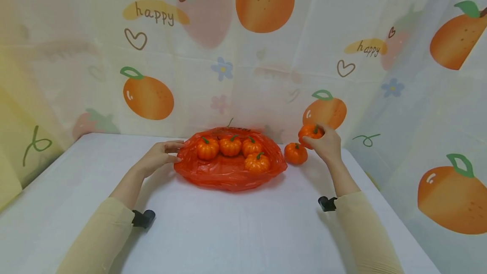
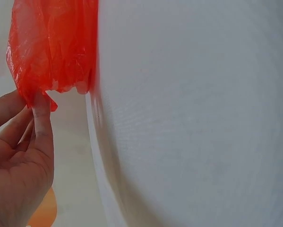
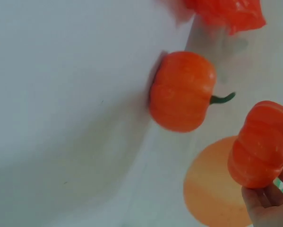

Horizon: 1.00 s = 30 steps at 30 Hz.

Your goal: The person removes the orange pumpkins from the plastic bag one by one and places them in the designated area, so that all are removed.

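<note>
A red plastic bag point(image 1: 228, 181) lies on its side on the table with its mouth spread wide; several small orange pumpkins point(image 1: 207, 149) with green stems sit inside. At the bag's left edge, my left hand point(image 1: 157, 158) pinches the thin plastic between thumb and fingers, as the left wrist view also shows. My right hand point(image 1: 329, 143) grips another small pumpkin point(image 3: 261, 144) by its side, raised above the table to the right of the bag. Just below it, a loose pumpkin point(image 1: 296, 154) rests on the table near the bag's right end.
The white table point(image 1: 228, 231) ends at the back against a cloth curtain point(image 1: 266, 62) printed with fruit, which also runs down both sides. Black cameras point(image 1: 143, 219) are strapped at both wrists.
</note>
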{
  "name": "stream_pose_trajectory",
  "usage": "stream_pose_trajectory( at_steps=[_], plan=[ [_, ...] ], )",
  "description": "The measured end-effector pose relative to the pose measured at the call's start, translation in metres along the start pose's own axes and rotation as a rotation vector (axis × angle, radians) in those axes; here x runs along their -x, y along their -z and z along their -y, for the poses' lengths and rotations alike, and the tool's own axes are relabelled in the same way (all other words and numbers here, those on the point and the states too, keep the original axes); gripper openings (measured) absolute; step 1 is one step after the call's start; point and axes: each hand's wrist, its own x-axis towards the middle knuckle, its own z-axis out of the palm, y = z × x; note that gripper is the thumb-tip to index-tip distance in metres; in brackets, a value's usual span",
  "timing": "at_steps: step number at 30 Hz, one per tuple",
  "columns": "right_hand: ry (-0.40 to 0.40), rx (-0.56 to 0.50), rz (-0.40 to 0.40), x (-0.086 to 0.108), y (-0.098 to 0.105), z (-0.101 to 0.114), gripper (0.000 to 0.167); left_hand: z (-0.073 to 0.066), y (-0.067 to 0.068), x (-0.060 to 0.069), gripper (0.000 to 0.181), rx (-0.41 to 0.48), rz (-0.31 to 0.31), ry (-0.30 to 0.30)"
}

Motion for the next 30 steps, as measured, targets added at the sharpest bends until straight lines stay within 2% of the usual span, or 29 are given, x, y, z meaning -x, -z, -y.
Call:
stream_pose_trajectory(
  at_steps=[13, 20, 30],
  plan=[
    [-0.078, 0.007, -0.035, -0.004, 0.007, -0.033, 0.069, 0.001, 0.001, 0.001, 0.056, 0.011, 0.003, 0.006],
    [-0.149, -0.001, -0.008, -0.006, 0.010, -0.041, 0.069, 0.002, 0.000, 0.000, 0.055, 0.005, -0.002, 0.004],
    [-0.177, 0.036, 0.029, -0.010, 0.005, -0.052, 0.070, 0.001, 0.002, 0.002, 0.054, -0.001, -0.015, -0.003]
  ],
)
